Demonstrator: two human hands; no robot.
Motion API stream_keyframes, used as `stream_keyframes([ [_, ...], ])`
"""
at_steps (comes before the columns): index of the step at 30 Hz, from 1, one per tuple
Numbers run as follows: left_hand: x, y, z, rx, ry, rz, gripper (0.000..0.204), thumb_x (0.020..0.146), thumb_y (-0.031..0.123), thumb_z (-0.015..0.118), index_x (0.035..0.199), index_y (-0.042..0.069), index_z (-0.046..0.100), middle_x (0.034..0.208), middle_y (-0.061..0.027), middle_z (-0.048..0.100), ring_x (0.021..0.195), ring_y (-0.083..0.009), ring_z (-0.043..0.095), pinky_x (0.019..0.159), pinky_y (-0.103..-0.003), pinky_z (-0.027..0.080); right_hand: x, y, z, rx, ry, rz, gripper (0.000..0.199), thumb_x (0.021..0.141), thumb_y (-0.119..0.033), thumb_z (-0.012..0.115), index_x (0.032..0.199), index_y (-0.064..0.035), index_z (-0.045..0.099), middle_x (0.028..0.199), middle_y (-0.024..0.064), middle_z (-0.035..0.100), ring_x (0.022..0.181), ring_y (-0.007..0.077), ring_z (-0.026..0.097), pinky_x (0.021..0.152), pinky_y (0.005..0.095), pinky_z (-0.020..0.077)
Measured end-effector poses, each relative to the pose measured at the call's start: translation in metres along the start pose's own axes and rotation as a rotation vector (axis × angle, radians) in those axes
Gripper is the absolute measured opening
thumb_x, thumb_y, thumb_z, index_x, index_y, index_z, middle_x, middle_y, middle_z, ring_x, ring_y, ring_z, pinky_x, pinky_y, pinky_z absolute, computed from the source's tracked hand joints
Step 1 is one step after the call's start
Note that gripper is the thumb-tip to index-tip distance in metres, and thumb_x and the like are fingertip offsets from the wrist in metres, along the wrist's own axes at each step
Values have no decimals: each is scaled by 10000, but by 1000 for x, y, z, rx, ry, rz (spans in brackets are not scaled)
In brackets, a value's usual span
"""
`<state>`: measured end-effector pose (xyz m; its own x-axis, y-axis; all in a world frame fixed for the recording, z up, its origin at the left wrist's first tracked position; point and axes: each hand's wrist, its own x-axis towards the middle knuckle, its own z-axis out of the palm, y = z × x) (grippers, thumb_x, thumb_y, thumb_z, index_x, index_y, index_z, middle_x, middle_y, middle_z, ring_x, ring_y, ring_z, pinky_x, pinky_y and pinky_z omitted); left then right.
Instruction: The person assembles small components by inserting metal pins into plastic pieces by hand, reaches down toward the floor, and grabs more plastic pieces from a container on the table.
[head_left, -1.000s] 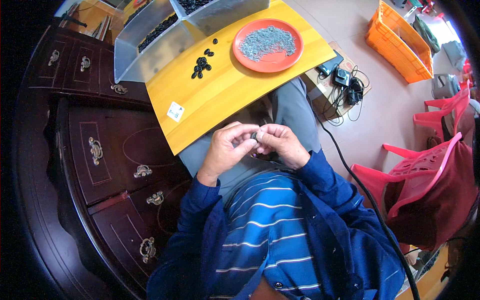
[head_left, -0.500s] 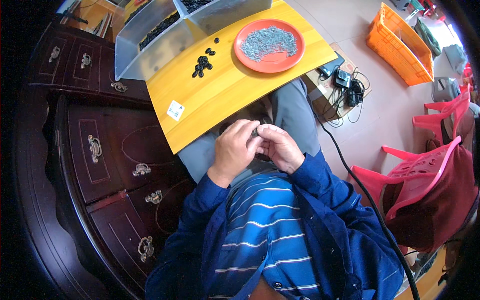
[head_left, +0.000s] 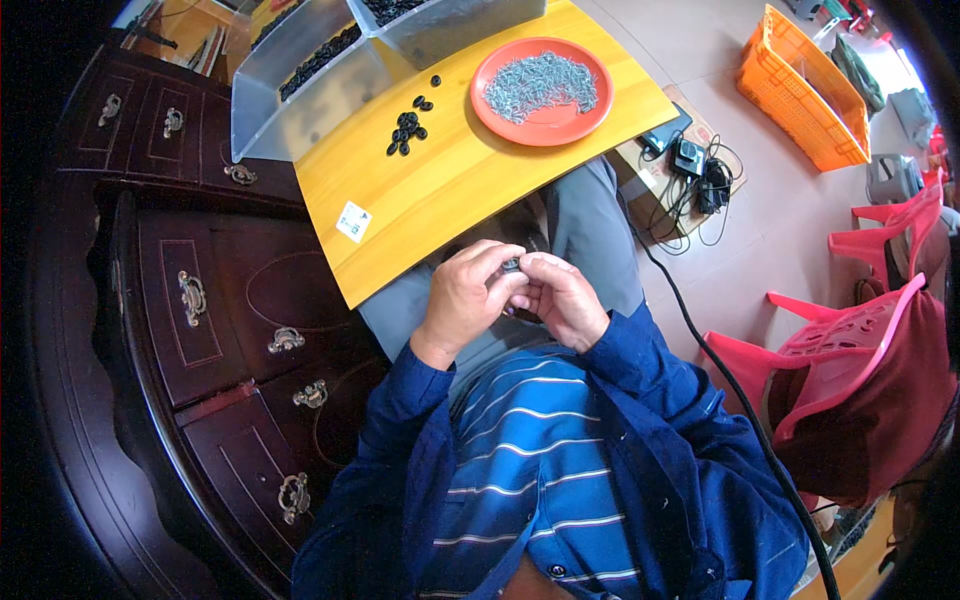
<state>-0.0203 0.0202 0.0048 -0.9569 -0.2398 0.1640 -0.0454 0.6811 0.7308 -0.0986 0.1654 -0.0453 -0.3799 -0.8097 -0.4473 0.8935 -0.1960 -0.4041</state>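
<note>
Over my lap, just off the table's near edge, my two hands meet. Between the thumb and fingers of my left hand (head_left: 466, 302) is a small black oval piece (head_left: 511, 265), much like the ones on the table. My right hand (head_left: 566, 300) is closed, its thumb and forefinger pressed at the right side of that piece; whether it also pinches a tiny metal part is hidden. Several loose black oval pieces (head_left: 405, 134) lie on the yellow table (head_left: 440, 190). At the table's right, an orange-red plate (head_left: 548, 130) holds a heap of small silvery metal pieces (head_left: 540, 85).
Clear plastic bins (head_left: 262, 125) with black pieces stand at the table's far left. Dark wooden drawers (head_left: 215, 290) are close on my left. A black cable (head_left: 720, 375) runs past my right side, near pink plastic chairs (head_left: 815, 345). An orange crate (head_left: 800, 90) stands farther off.
The black piece shows more plainly between my fingertips now. My left fingers have shifted slightly around it; both hands stay in nearly the same place.
</note>
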Motion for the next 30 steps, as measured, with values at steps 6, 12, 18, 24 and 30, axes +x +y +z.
stream_keyframes([
  [6,4,-1,-2,-25,-24,18,236,810,34,755,1039,5,703,949,-133,711,822,-251,703,723,-324,553,1,4,-3,17,2,-30,145,999,-182,589,1018,-48,641,887,60,692,749,139,636,693,260,515],
  [12,5,-5,2,-56,31,44,186,816,72,738,991,25,696,920,-151,703,832,-324,695,728,-378,556,0,2,-2,16,38,-28,146,994,-185,603,1024,-48,647,891,51,695,754,121,639,688,253,524],
  [18,7,-5,1,-113,41,28,217,805,43,743,1016,18,701,929,-146,709,840,-310,702,736,-357,559,1,-4,0,-37,36,-30,154,991,-207,618,993,-57,653,813,35,680,699,114,627,663,255,524],
  [24,9,-10,-2,-123,2,48,282,791,44,751,1067,20,698,984,-149,710,847,-304,705,740,-349,562,4,-8,4,-143,43,-61,159,976,-211,646,913,-65,648,741,20,644,649,111,602,611,257,501],
  [30,8,-3,-4,-173,-5,-101,315,785,48,750,1091,22,677,989,-144,707,828,-304,695,742,-353,559,11,-6,0,-138,81,-93,137,969,-202,661,940,-68,661,751,9,633,658,101,579,601,258,493],
])
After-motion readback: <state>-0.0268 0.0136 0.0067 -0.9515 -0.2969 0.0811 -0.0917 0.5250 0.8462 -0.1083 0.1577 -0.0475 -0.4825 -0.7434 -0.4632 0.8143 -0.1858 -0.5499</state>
